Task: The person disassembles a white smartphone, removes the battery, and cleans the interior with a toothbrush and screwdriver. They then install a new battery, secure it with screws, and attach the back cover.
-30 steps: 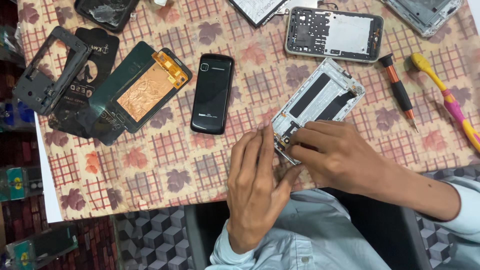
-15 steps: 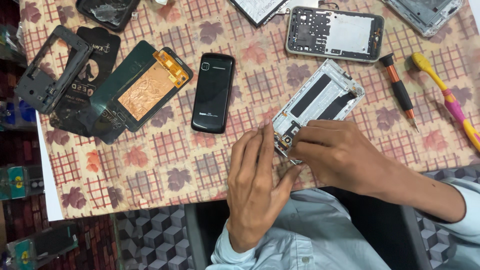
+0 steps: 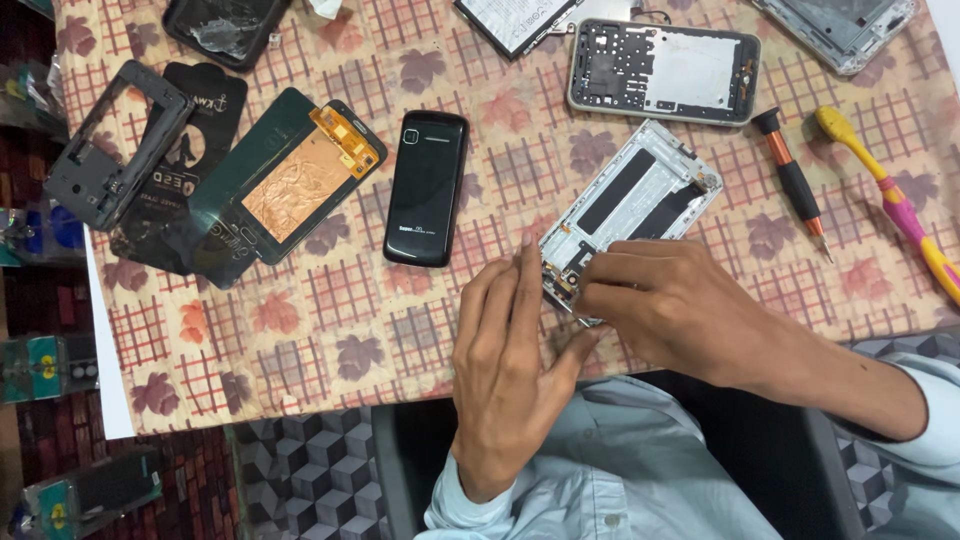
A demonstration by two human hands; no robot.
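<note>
A silver opened phone frame lies tilted on the patterned tablecloth, its near end under my hands. My left hand rests flat beside that end, fingers extended and touching the frame's edge. My right hand covers the frame's lower corner with fingertips pinched on a small part there; the part itself is too small to make out. A black phone lies just left of the frame.
Left lie a phone with a copper-coloured back, a black frame and dark covers. Behind are another opened phone body and more parts. A black-handled screwdriver and a yellow-pink toothbrush lie at right.
My hands have stayed on the frame's near end; the fingers shifted only slightly. Nothing else on the table moved.
</note>
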